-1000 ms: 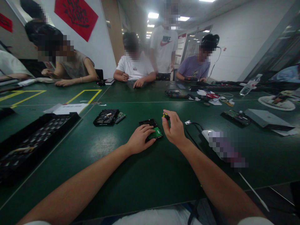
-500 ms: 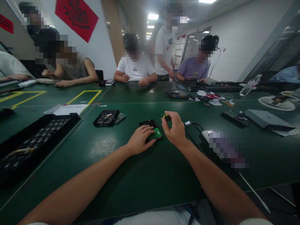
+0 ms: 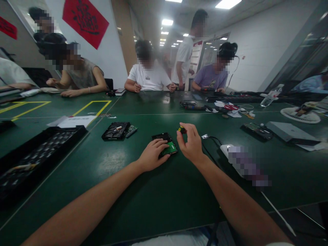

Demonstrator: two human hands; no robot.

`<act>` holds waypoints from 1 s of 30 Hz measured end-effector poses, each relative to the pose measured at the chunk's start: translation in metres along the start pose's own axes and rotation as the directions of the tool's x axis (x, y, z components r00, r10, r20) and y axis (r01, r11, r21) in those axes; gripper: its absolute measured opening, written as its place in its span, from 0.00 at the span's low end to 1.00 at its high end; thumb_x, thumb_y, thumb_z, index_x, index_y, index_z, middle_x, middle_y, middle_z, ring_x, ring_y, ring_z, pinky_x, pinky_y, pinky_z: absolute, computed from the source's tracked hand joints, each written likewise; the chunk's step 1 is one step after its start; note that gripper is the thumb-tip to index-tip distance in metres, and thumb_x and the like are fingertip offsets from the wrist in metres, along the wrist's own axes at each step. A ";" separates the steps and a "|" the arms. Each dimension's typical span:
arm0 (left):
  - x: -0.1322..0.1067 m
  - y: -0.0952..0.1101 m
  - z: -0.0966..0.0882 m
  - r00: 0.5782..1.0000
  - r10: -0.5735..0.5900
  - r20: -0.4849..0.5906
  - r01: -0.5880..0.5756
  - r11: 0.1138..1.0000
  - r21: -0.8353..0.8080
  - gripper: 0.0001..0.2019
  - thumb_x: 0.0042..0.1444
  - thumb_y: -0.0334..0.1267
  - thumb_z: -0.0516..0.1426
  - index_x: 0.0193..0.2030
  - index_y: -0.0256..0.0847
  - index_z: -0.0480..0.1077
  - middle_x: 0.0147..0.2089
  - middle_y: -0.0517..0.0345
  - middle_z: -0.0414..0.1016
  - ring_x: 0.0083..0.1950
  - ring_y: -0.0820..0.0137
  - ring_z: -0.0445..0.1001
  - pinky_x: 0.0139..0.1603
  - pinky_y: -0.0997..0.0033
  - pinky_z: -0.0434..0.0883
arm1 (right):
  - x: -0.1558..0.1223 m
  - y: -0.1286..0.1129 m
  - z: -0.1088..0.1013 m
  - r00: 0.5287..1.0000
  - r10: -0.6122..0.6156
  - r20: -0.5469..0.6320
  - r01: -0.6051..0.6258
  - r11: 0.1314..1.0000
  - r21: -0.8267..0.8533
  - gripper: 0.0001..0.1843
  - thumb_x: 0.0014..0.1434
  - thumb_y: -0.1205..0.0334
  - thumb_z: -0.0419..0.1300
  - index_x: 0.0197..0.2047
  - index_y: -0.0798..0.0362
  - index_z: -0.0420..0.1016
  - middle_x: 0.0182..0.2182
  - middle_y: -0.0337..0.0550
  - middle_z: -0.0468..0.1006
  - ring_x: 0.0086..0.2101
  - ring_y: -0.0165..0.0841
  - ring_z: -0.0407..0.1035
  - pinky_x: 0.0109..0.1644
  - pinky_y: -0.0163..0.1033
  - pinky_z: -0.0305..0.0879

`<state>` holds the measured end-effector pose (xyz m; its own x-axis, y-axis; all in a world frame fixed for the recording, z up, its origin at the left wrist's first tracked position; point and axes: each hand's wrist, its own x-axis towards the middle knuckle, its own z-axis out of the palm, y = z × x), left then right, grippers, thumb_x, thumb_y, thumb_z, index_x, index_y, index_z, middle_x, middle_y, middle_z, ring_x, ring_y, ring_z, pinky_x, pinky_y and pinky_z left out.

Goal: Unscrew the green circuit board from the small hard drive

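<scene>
A black hard drive with a green circuit board on top lies on the dark green table. My left hand presses down on it with curled fingers, holding it still. My right hand is closed around a small screwdriver with a yellow and black handle, held upright just right of the drive.
A second opened drive lies to the left with a loose board. A black tray fills the near left. Cables, a white device and a grey box lie right. Several people sit and stand at the far edge.
My hands hold nearly the same pose. The standing person at the far side has turned and stepped right. The view has tilted up slightly.
</scene>
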<state>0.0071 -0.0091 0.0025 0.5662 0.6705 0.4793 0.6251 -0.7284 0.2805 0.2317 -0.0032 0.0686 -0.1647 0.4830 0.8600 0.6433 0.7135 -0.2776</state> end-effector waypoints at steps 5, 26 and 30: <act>-0.001 0.000 0.001 1.000 0.004 -0.004 -0.004 1.000 0.006 0.21 0.65 0.48 0.61 0.62 0.46 0.72 0.66 0.48 0.74 0.69 0.50 0.68 0.69 0.40 0.67 | 0.000 0.002 0.002 0.998 0.006 -0.055 -0.007 0.999 -0.034 0.18 0.66 0.57 0.63 0.57 0.48 0.70 0.46 0.51 0.74 0.47 0.42 0.73 0.50 0.50 0.77; 0.000 0.002 -0.002 1.000 -0.003 0.003 0.003 1.000 -0.003 0.21 0.65 0.48 0.61 0.62 0.47 0.72 0.66 0.48 0.74 0.69 0.49 0.68 0.69 0.39 0.67 | 0.000 0.000 0.000 0.999 0.022 -0.046 -0.024 0.998 -0.055 0.18 0.67 0.58 0.60 0.59 0.49 0.69 0.47 0.52 0.74 0.47 0.43 0.72 0.51 0.52 0.76; 0.001 0.002 -0.002 1.000 -0.005 0.000 0.005 1.000 0.002 0.21 0.65 0.48 0.61 0.62 0.46 0.72 0.66 0.48 0.74 0.69 0.49 0.68 0.69 0.39 0.68 | 0.001 -0.002 -0.002 1.000 0.001 -0.004 -0.001 1.000 -0.029 0.22 0.69 0.64 0.54 0.65 0.49 0.65 0.52 0.54 0.75 0.53 0.44 0.72 0.58 0.54 0.74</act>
<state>0.0079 -0.0108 0.0051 0.5631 0.6739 0.4783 0.6286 -0.7250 0.2814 0.2322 -0.0053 0.0709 -0.1607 0.4814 0.8617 0.6652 0.6978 -0.2658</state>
